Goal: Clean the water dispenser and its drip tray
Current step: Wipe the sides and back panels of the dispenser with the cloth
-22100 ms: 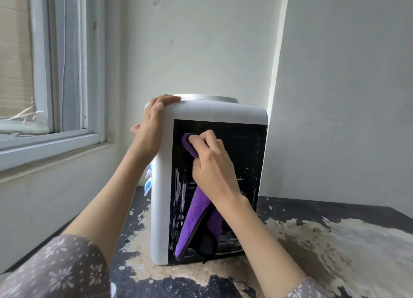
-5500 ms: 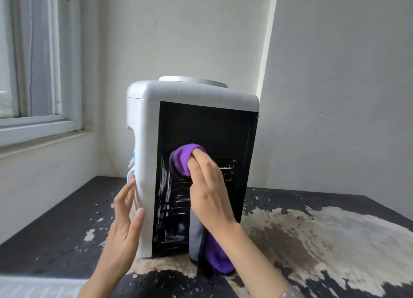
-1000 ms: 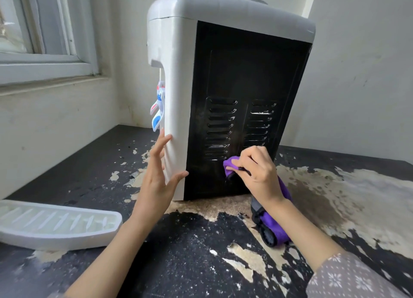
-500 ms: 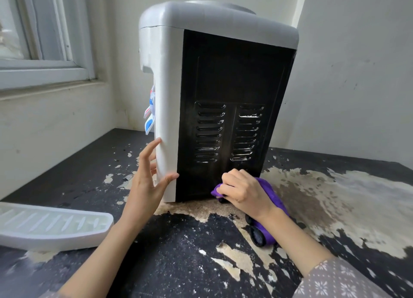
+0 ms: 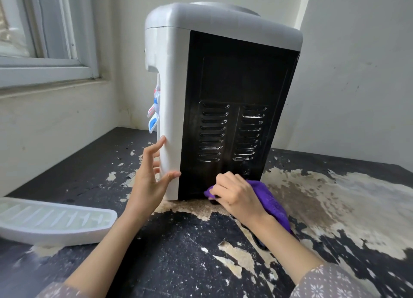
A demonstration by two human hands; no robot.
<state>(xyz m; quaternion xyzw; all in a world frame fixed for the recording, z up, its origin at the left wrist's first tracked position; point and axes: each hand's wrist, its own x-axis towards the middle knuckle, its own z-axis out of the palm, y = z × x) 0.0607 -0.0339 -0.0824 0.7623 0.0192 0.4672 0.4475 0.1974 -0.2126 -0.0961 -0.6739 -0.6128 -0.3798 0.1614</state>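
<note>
Water dispenser: right hand presses purple cloth at base.

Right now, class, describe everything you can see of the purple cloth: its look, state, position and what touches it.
The purple cloth looks soft and plush, like microfibre, with a darker edge showing near the wrist. It is bunched up, not spread flat. The right hand grips it, fingers curled over it, pressing its front tip against the bottom of the water dispenser's black back panel. The rest trails back beside the forearm, lying on the worn tabletop. The left hand does not touch it.
</note>
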